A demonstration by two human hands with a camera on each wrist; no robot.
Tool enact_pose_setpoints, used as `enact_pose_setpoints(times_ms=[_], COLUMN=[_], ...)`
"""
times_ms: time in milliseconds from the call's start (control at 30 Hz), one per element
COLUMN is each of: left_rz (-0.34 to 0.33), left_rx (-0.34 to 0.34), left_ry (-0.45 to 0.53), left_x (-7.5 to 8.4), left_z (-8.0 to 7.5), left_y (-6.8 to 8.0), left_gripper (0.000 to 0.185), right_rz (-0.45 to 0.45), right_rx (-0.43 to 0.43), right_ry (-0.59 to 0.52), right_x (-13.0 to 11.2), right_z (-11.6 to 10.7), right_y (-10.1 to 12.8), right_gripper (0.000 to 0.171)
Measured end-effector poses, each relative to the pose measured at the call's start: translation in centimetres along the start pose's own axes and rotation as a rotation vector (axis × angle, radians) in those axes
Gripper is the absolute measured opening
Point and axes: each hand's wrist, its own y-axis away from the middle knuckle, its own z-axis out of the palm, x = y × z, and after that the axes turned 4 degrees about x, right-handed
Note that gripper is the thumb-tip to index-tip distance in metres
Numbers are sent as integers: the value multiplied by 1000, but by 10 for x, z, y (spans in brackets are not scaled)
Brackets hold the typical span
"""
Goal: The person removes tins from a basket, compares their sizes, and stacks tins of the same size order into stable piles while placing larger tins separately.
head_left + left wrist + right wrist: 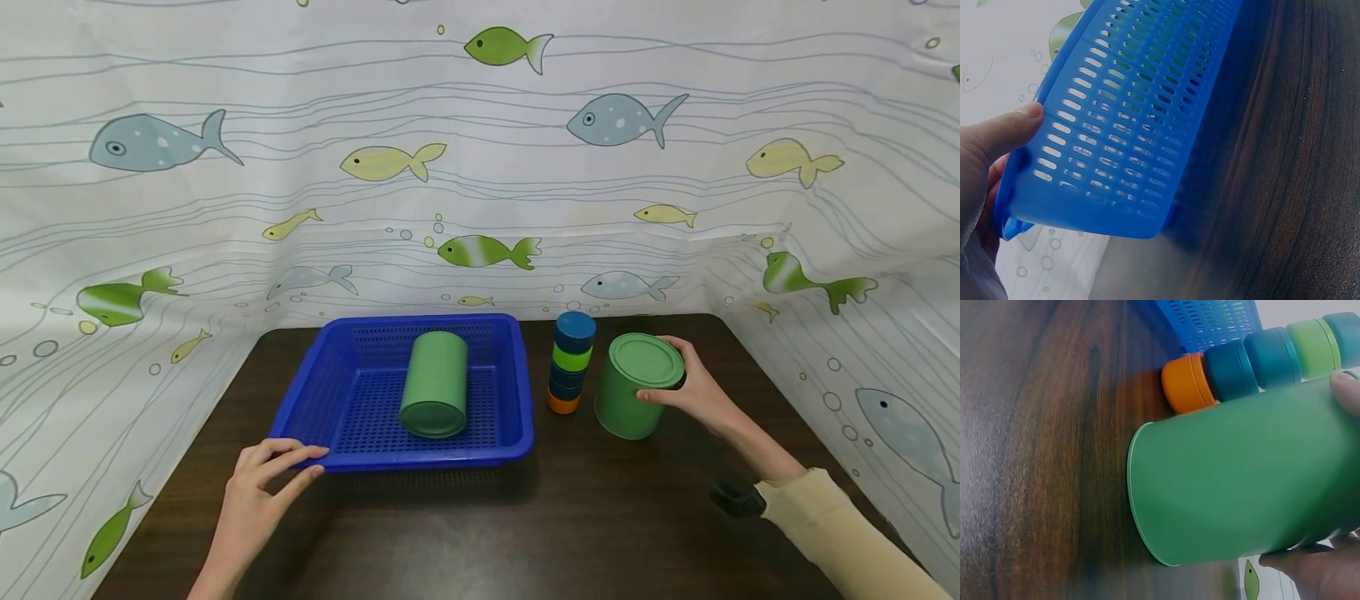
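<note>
At its front left corner, the blue plastic basket [405,458] has its rim between the thumb and fingers of my left hand [258,492]. The left wrist view shows the thumb on the slotted wall [1116,125] and the fingers behind the rim. A green can [435,375] lies on its side in the basket. My right hand [693,387] grips a second green can [630,400] around its upper part, thumb in front and fingers behind. That can stands nearly upright; whether its bottom touches the table I cannot tell.
Just left of the gripped can stands a stack of small round containers [573,358], orange at the bottom, with blue and lime green ones above. A fish-patterned sheet [510,200] rises behind and beside the dark wooden table [570,525].
</note>
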Motion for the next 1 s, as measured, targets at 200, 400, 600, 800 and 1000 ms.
enact_pose_setpoints(times_ms=[200, 400, 600, 800, 1000], left_rz=[6, 7, 1, 2, -15], left_rx=[6, 19, 26, 22, 17], left_ry=[3, 20, 14, 24, 25], left_x=[0, 2, 2, 2, 3], left_z=[1, 1, 0, 0, 0], left_y=[0, 0, 1, 2, 1], left_gripper=[40, 40, 41, 41, 40], right_rz=[-25, -63, -96, -188, -290], right_rx=[-40, -89, -166, -197, -168], right_ry=[-13, 37, 80, 155, 174], right_x=[1, 4, 2, -20, -79], right_z=[-3, -9, -15, -27, -29], right_y=[-2, -3, -4, -11, -31], right_gripper=[94, 93, 98, 107, 104])
